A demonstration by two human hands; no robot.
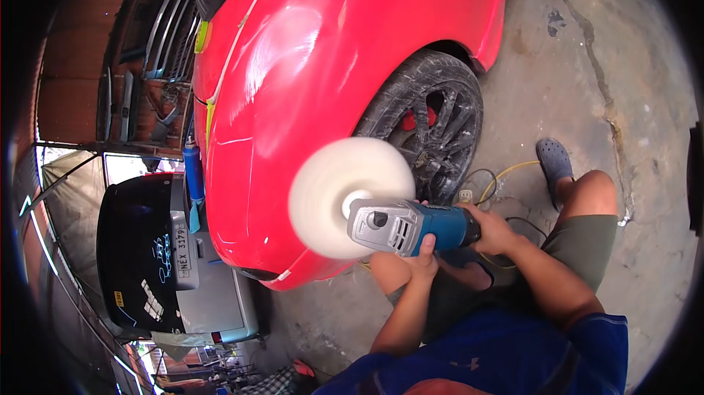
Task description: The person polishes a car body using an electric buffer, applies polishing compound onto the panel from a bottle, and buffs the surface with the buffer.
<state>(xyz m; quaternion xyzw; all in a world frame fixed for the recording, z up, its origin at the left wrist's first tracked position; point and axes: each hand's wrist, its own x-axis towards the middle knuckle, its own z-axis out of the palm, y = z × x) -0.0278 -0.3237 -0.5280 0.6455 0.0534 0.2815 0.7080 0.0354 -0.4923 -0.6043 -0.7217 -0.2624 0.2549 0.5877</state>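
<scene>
Both hands grip a blue and silver power polisher (440,228) with a round white pad (323,182). My left hand (423,259) is wrapped round the middle of its body, just behind the silver head, with the thumb on top. My right hand (490,230) closes round the rear end, near the black tail. The pad lies over the red car's front fender (293,112), ahead of the wheel, and its surface looks smoothly blurred. Whether its whole face touches the paint is hidden. Whitish hazy streaks show on the red panel.
The dusty black wheel (440,131) stands close beside the polisher. A yellow cord (506,173) and a socket (466,195) lie on the cracked concrete floor (572,79). Behind the car are a silver van (216,300) and a blue bottle (193,171). Another person's checkered sleeve (275,382) shows low down.
</scene>
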